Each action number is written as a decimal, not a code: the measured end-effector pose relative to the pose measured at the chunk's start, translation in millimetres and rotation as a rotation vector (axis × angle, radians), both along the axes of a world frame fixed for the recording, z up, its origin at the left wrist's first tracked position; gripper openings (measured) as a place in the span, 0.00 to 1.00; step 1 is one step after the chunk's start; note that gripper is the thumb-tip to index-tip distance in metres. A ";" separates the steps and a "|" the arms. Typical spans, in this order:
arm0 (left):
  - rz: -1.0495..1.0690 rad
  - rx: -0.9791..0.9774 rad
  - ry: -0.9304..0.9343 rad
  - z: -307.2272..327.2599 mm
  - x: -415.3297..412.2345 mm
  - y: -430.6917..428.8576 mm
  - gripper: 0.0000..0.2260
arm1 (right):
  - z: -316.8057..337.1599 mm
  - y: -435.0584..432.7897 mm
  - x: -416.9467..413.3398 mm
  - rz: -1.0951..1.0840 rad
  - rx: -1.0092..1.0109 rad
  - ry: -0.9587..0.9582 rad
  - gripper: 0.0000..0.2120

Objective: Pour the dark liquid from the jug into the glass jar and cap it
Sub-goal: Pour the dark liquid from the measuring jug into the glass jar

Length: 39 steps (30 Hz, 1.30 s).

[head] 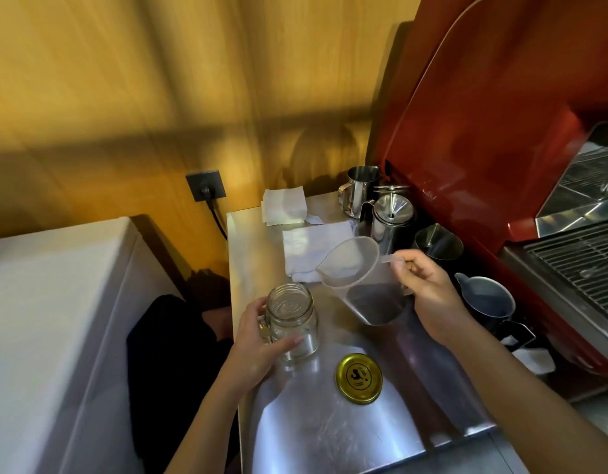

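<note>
A steel bench (329,432) is carrying everything here. A glass jar (293,321) is standing upright near its left edge, and a gold lid (359,378) is lying flat just to the jar's right, apart from it. White paper napkins (307,249) are lying toward the back. Along the right side, steel pitchers (359,189) and a grey jug (489,301) are standing beside a red machine (473,138).
</note>
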<state>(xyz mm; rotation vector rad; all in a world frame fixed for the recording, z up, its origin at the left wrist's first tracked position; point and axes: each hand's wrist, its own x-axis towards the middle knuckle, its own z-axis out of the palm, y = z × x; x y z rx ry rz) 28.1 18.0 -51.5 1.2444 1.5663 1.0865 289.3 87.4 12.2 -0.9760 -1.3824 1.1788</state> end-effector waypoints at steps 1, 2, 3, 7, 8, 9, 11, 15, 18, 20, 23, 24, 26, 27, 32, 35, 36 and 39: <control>-0.003 0.002 0.004 -0.4 -0.1 -0.3 0.38 | 2.9 1.2 -2.7 -0.012 -0.010 0.037 0.07; -0.004 0.006 0.013 -0.7 0.3 -0.4 0.38 | 6.3 2.5 -5.5 -0.032 -0.031 0.079 0.07; 0.001 0.013 0.028 -0.9 0.7 -0.5 0.37 | 9.9 3.9 -8.7 -0.050 -0.062 0.127 0.09; 0.039 0.039 0.162 -0.2 4.0 -0.8 0.40 | 26.3 7.7 -18.3 -0.062 -0.129 0.228 0.12; 0.042 0.046 0.195 0.2 5.2 -0.6 0.41 | 30.1 8.4 -20.3 -0.053 -0.105 0.188 0.13; 0.045 0.054 0.217 0.8 6.3 0.1 0.41 | 33.5 9.2 -22.3 -0.040 -0.073 0.127 0.14; 0.049 0.074 0.245 2.6 8.3 2.3 0.41 | 41.3 10.3 -27.1 0.004 0.005 -0.001 0.17; 0.084 0.110 0.359 4.2 11.9 5.5 0.41 | 57.6 15.5 -36.8 0.050 0.155 -0.199 0.22; 0.109 0.111 0.394 2.8 13.0 5.2 0.41 | 66.6 20.8 -43.2 0.081 0.225 -0.316 0.22; 0.121 0.108 0.404 1.5 13.1 5.7 0.41 | 71.4 22.4 -47.2 0.118 0.260 -0.368 0.23; 0.136 0.102 0.420 0.3 14.0 6.5 0.42 | 76.9 24.2 -54.3 0.151 0.307 -0.418 0.19; 0.139 0.098 0.422 -0.2 14.3 6.3 0.42 | 78.1 25.2 -56.8 0.155 0.319 -0.441 0.18; 0.146 0.083 0.425 -0.5 14.6 5.9 0.42 | 80.3 27.1 -62.2 0.160 0.341 -0.502 0.18; 0.148 0.076 0.427 -0.6 14.4 5.7 0.42 | 81.7 27.6 -64.7 0.160 0.355 -0.536 0.18; 0.144 0.072 0.393 -0.7 14.6 5.0 0.42 | 91.1 24.1 -75.1 0.162 0.458 -0.654 0.17; 0.148 0.069 0.382 -1.2 15.4 5.0 0.43 | 95.2 21.3 -81.1 0.168 0.518 -0.704 0.17; 0.154 0.063 0.380 -1.3 15.7 5.1 0.43 | 96.1 20.6 -82.7 0.177 0.537 -0.721 0.17; 0.163 0.046 0.377 -1.9 16.4 4.8 0.43 | 97.5 19.4 -86.3 0.212 0.574 -0.752 0.17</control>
